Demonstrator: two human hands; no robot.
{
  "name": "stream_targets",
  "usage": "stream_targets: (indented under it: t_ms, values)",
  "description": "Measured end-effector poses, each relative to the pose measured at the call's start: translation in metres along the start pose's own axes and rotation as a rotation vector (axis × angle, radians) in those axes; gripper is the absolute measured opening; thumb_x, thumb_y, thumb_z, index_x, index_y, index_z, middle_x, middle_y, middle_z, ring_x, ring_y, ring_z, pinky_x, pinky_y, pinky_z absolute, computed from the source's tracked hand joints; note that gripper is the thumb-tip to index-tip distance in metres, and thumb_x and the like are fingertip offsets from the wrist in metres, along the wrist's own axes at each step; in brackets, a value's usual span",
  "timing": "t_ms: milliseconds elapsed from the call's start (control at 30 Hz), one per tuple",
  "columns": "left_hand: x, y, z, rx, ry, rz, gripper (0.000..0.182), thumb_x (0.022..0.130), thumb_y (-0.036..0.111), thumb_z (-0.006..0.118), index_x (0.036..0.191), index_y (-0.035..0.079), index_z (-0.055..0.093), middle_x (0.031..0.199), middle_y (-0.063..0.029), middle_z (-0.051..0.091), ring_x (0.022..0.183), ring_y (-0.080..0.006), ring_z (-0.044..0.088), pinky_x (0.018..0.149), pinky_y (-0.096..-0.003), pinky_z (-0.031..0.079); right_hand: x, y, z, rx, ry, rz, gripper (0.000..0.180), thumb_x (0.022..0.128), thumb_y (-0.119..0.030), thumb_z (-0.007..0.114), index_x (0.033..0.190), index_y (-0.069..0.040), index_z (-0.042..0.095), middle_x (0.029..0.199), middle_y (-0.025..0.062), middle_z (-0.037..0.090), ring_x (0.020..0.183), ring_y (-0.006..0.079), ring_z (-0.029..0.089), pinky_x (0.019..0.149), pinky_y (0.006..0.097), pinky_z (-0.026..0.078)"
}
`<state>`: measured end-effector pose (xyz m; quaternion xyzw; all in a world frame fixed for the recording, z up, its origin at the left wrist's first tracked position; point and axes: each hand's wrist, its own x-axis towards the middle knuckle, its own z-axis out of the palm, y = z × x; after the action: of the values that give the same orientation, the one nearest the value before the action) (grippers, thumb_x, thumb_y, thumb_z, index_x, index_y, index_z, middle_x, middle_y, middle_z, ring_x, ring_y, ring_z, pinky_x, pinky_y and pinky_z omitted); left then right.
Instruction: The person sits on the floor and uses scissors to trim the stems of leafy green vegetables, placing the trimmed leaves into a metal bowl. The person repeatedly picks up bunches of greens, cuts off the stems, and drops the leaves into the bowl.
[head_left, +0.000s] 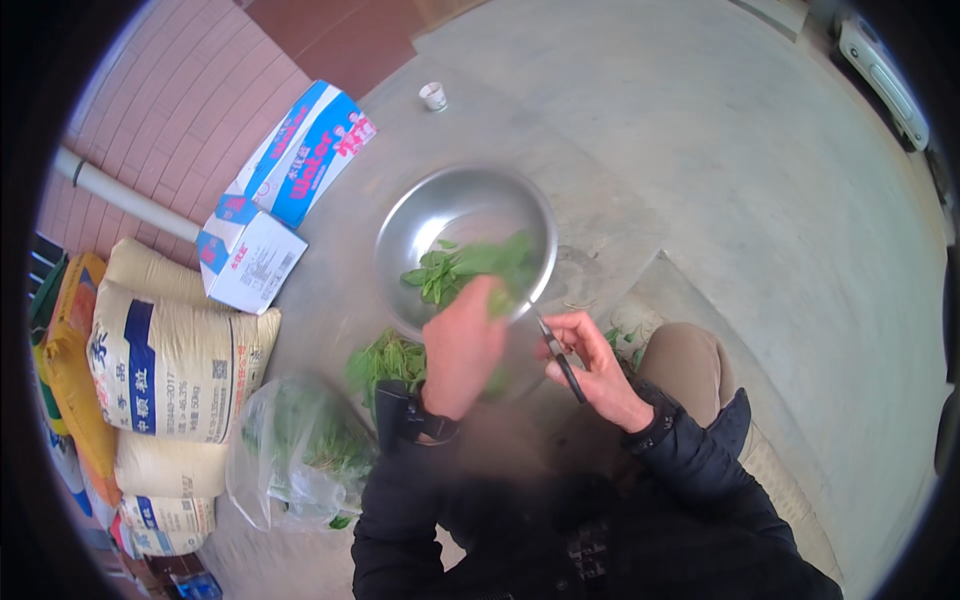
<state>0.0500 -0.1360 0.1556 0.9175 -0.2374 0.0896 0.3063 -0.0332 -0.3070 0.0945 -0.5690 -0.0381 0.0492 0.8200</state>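
Note:
My left hand (465, 341), blurred by motion, is over the near rim of a stainless steel basin (409, 217). Blurred green leaves (491, 259) extend from its fingers above the basin. Inside the basin lie loose leafy greens (431, 277). Just right of the near rim, my right hand (596, 367) grips a slim black-handled cutting tool (559, 352), its tip pointing toward the rim. Whether it is a knife or scissors is unclear. A heap of leafy greens (390, 360) sits on the floor beside my left wrist. Behind that, a clear plastic bag (259, 450) holds more greens.
Two cardboard cartons (259, 255) (307, 157) stand left of the basin. Stacked woven sacks (180, 367) line the left side, near a pipe (127, 199) along the tiled wall. A paper cup (433, 96) stands beyond the basin. Leaf scraps (622, 345) lie by my right knee.

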Motion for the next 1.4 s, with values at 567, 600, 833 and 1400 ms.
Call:
stream_targets:
  t_ms: [567, 600, 833, 1400]
  values:
    - [-0.023, 0.077, 0.056, -0.047, -0.027, 0.129, 0.023, 0.084, -0.003, 0.058, 0.105, 0.006, 0.063, 0.076, -0.0170, 0.061, 0.066, -0.0368, 0.060, 0.061, -0.0395, 0.047, -0.081, -0.017, -0.059, -0.537, 0.218, -0.264, 0.056, 0.074, -0.012, 0.086, 0.125, -0.008, 0.062, 0.096, -0.0005, 0.064, 0.084, 0.0121, 0.054, 0.083, 0.0286, 0.042]
    - [-0.024, 0.080, 0.057, -0.045, -0.030, 0.132, 0.024, 0.084, -0.003, 0.058, 0.105, 0.006, 0.063, 0.075, -0.0170, 0.061, 0.066, -0.0368, 0.060, 0.061, -0.0398, 0.047, -0.083, -0.019, -0.059, -0.597, 0.225, -0.284, 0.058, 0.074, -0.012, 0.086, 0.126, -0.007, 0.061, 0.093, -0.0012, 0.063, 0.084, 0.0109, 0.051, 0.083, 0.0283, 0.041]
    - [-0.030, 0.083, 0.056, -0.035, -0.094, 0.070, 0.032, 0.076, 0.005, 0.062, 0.108, 0.009, 0.064, 0.087, -0.0149, 0.068, 0.083, -0.0382, 0.065, 0.072, -0.0473, 0.049, -0.089, -0.022, -0.058, -0.519, 0.221, -0.276, 0.053, 0.076, -0.010, 0.085, 0.124, -0.004, 0.063, 0.091, -0.0019, 0.061, 0.080, 0.0083, 0.051, 0.074, 0.0258, 0.044]
    - [-0.033, 0.066, 0.063, 0.024, -0.135, 0.114, 0.025, 0.082, 0.003, 0.061, 0.107, 0.008, 0.063, 0.084, -0.0172, 0.065, 0.079, -0.0387, 0.064, 0.067, -0.0454, 0.049, -0.088, -0.005, -0.057, -0.279, 0.224, -0.072, 0.042, 0.086, -0.001, 0.076, 0.125, -0.002, 0.061, 0.078, -0.0062, 0.053, 0.066, 0.0003, 0.045, 0.062, 0.0180, 0.040]
